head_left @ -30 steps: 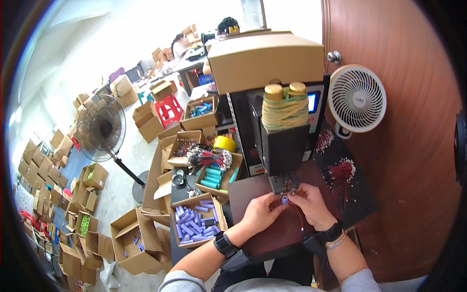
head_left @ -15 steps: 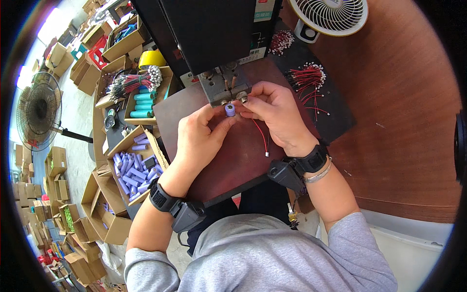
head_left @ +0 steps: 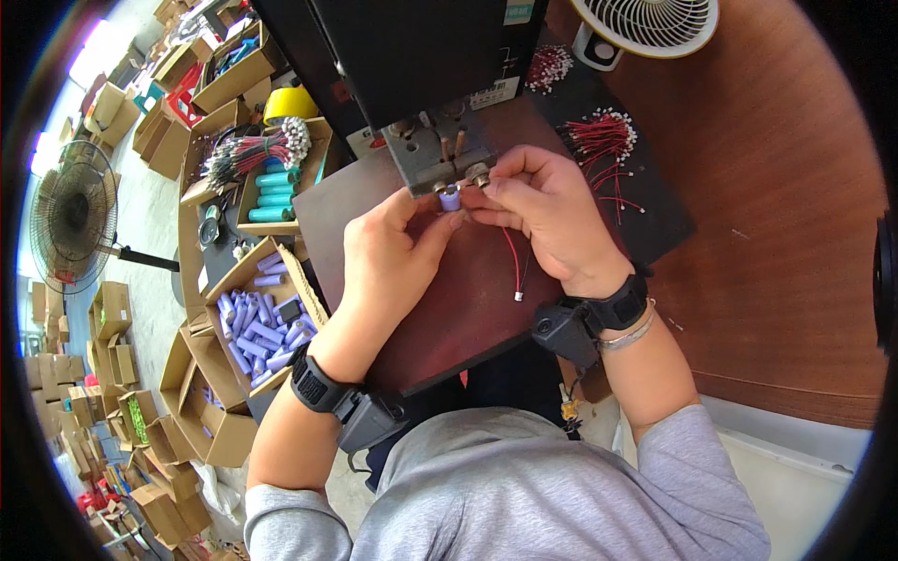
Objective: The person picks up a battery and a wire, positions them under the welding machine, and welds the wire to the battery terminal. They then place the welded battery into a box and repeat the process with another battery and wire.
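My left hand (head_left: 391,245) pinches a purple cylindrical battery cell (head_left: 450,200) between thumb and forefinger, its end up against the electrode head (head_left: 440,166) of a black spot welder (head_left: 421,65). Opposite it, my right hand (head_left: 547,210) is closed on a red lead wire (head_left: 513,248) beside the cell. The wire hangs below my fingers and ends in a small white connector (head_left: 518,295). Whether the wire's upper end touches the cell is hidden by my fingertips and the welder head.
Left of the work plate (head_left: 412,341) stands a cardboard box of purple cells (head_left: 262,327), with teal cells (head_left: 274,196) and a wire bundle (head_left: 262,154) behind. More red wires (head_left: 603,140) lie on a black mat at right. A small white fan (head_left: 650,23) is at the back right.
The view has shifted slightly. The cell sits a little higher, closer in under the welder head, and my right hand has moved slightly right with the wire.
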The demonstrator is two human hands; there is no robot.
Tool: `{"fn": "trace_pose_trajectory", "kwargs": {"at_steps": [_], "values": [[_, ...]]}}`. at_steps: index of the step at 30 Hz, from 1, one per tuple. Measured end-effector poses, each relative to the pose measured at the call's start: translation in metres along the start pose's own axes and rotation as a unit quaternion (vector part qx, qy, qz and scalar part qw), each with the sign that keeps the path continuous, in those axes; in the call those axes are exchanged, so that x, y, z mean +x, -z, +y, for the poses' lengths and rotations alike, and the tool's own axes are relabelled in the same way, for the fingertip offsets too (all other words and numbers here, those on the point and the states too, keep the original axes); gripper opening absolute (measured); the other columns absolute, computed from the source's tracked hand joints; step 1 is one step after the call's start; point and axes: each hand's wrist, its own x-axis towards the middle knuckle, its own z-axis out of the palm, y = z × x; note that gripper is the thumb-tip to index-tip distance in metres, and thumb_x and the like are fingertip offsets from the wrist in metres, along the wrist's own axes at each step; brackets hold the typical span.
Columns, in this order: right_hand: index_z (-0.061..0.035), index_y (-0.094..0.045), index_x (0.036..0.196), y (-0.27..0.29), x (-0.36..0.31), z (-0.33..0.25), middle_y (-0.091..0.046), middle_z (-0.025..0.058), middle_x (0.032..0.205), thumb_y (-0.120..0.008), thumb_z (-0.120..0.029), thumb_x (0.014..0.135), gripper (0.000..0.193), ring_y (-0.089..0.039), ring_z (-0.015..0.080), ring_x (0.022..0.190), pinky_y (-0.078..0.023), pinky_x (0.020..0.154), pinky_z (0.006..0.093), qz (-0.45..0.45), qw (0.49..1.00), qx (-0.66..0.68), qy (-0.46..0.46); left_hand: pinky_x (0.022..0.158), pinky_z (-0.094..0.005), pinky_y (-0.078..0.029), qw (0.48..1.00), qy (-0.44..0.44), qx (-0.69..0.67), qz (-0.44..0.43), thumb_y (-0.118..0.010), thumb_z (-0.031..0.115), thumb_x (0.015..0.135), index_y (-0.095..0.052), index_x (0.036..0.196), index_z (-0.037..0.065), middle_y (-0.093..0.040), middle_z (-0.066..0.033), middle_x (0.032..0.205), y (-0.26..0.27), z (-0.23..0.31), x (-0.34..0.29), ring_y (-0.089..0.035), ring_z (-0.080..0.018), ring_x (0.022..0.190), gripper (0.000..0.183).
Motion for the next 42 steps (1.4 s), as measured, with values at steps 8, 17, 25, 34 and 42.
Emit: {"fn": "trace_pose_trajectory", "kwargs": {"at_steps": [8, 17, 25, 34, 42], "values": [[0.0044, -0.054, 0.085, 0.000, 0.002, 0.003, -0.059, 0.0108, 0.087, -0.059, -0.005, 0.078, 0.013, -0.060, 0.0157, 0.080, -0.051, 0.070, 0.0268, 0.001, 1.000, 0.008, 0.017, 0.064, -0.0290, -0.048, 1.000, 0.022, 0.014, -0.006, -0.068, 0.015, 0.071, -0.065, 0.092, 0.001, -0.064, -0.0162, 0.076, -0.001, -0.001, 0.001, -0.064, -0.0221, 0.069, 0.025], [0.0042, -0.054, 0.083, -0.001, 0.002, 0.002, -0.060, 0.0108, 0.084, -0.058, -0.003, 0.077, 0.010, -0.060, 0.0145, 0.075, -0.051, 0.066, 0.0246, 0.013, 1.000, -0.004, 0.021, 0.059, -0.0295, -0.048, 0.999, -0.029, 0.040, 0.012, -0.068, 0.014, 0.071, -0.064, 0.088, 0.004, -0.064, -0.0136, 0.072, -0.003, -0.006, 0.001, -0.064, -0.0253, 0.066, 0.020], [0.0039, -0.054, 0.082, 0.001, 0.003, 0.003, -0.060, 0.0106, 0.084, -0.057, -0.003, 0.078, 0.008, -0.060, 0.0140, 0.075, -0.051, 0.066, 0.0241, 0.001, 1.000, -0.014, 0.021, 0.064, -0.0266, -0.048, 1.000, 0.002, 0.022, -0.010, -0.069, 0.011, 0.071, -0.065, 0.094, 0.001, -0.066, -0.0130, 0.077, -0.001, -0.004, 0.002, -0.063, -0.0145, 0.069, 0.025], [0.0043, -0.054, 0.083, -0.001, 0.002, 0.005, -0.060, 0.0105, 0.084, -0.057, -0.004, 0.079, 0.010, -0.059, 0.0138, 0.074, -0.051, 0.066, 0.0240, 0.010, 0.999, -0.001, 0.031, 0.063, -0.0268, -0.048, 0.999, -0.007, 0.038, -0.007, -0.069, 0.012, 0.071, -0.065, 0.093, 0.000, -0.065, -0.0136, 0.076, -0.001, -0.006, 0.002, -0.063, -0.0157, 0.068, 0.025], [0.0041, -0.054, 0.083, -0.003, 0.002, 0.003, -0.060, 0.0099, 0.083, -0.056, -0.003, 0.078, 0.009, -0.059, 0.0136, 0.074, -0.050, 0.065, 0.0237, 0.019, 0.999, -0.021, 0.019, 0.064, -0.0269, -0.048, 1.000, -0.007, 0.015, -0.003, -0.069, 0.012, 0.071, -0.065, 0.090, 0.000, -0.066, -0.0128, 0.076, -0.001, -0.006, 0.003, -0.062, -0.0145, 0.069, 0.022]]}}
